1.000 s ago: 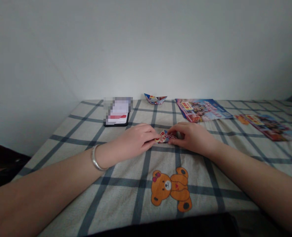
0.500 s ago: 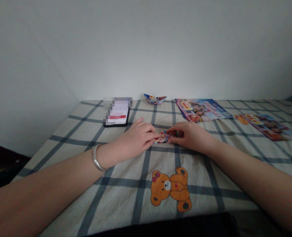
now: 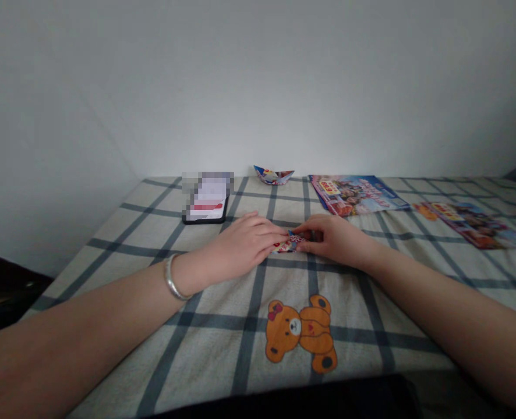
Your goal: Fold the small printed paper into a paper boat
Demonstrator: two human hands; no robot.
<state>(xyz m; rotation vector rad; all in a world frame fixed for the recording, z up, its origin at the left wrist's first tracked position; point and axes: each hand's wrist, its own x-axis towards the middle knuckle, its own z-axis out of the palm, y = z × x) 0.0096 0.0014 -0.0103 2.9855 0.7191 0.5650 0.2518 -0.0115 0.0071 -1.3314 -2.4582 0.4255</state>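
Silver in tone, a bangle [image 3: 177, 279] rings the wrist at the left, and beyond it a phone [image 3: 208, 198] lies on the checked cloth [image 3: 223, 361], part of its screen blurred out. Next comes the left hand [image 3: 244, 241], its fingers held together and laid over the left end of a small folded paper [image 3: 293, 241]; whether they pinch it or only press it down, I cannot tell. Farther back, near the wall [image 3: 258, 87], sits a paper boat [image 3: 274, 176] with both ends turned up, which looks finished; it is the one thing shaped like a container, and its inside is too hidden to say whether it holds anything. Nearer, the folded paper rests on the cloth between the two hands: it is compact, so several folds seem done, but I judge the folding to be partway, and how much is left cannot be read under the fingers. At its right end the right hand [image 3: 336, 238] grips it between thumb and fingers. Farther right, a stack of printed sheets [image 3: 358, 195] and, apart from it, more printed paper [image 3: 476, 224] lie flat, apparently unfolded.
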